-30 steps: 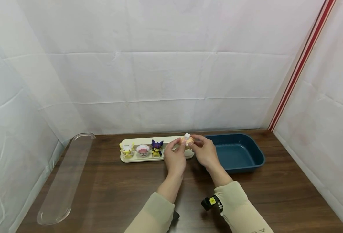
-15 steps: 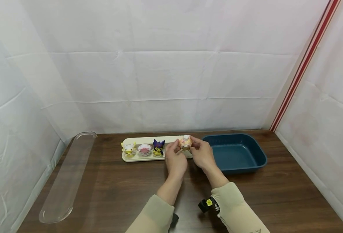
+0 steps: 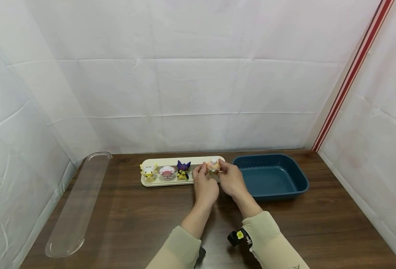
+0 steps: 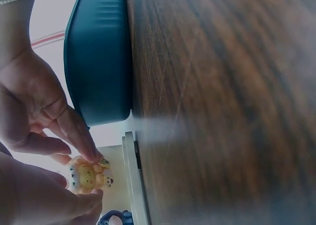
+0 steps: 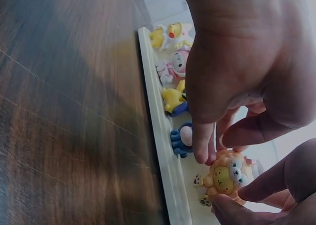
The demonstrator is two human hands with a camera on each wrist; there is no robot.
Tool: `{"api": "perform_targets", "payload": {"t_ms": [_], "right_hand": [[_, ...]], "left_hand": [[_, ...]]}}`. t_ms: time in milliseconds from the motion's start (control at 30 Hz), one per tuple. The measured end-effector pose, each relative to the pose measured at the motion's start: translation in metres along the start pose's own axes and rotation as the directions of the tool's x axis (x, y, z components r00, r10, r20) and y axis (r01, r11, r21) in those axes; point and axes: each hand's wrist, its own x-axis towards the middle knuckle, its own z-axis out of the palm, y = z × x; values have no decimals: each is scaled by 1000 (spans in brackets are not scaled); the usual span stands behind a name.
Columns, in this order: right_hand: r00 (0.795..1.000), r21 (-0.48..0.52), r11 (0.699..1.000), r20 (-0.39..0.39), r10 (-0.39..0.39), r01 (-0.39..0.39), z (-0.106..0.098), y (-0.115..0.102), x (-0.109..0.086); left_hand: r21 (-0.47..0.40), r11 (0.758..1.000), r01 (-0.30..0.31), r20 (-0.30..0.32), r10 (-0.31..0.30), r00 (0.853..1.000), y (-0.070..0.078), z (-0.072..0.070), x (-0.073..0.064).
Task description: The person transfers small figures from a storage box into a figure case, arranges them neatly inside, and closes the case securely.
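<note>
My left hand (image 3: pixel 206 190) and right hand (image 3: pixel 233 181) pinch a small orange figurine (image 3: pixel 213 166) between them, over the right end of a cream tray (image 3: pixel 198 160). Its yellow face, white cap-like top and spotted feet show in the right wrist view, feet toward the tray. Along the tray's left part stand a yellow-and-white figurine (image 3: pixel 148 173), a pink-and-white one (image 3: pixel 167 173) and a purple-eared yellow one (image 3: pixel 183 170). A dark blue figurine (image 5: pixel 182 137) sits on the tray beside my left fingers; my left hand hides it in the head view.
Right of the tray stands a dark teal bin (image 3: pixel 271 179), close to my right hand. A long clear plastic cover (image 3: pixel 78 203) lies at the left of the brown wooden table (image 3: pixel 144 220). White sheeting (image 3: pixel 191 86) closes off the back and sides.
The orange figurine has been tilted and lowered slightly toward the tray's right end, both hands going with it. The other figurines keep their places.
</note>
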Motion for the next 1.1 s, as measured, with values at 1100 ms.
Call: {"api": "perform_targets", "payload": {"t_ms": [1100], "right_hand": [[999, 5, 1000, 35, 17, -17, 7, 13, 8]], "left_hand": [[74, 997, 18, 136, -28, 990, -4, 3, -1]]}}
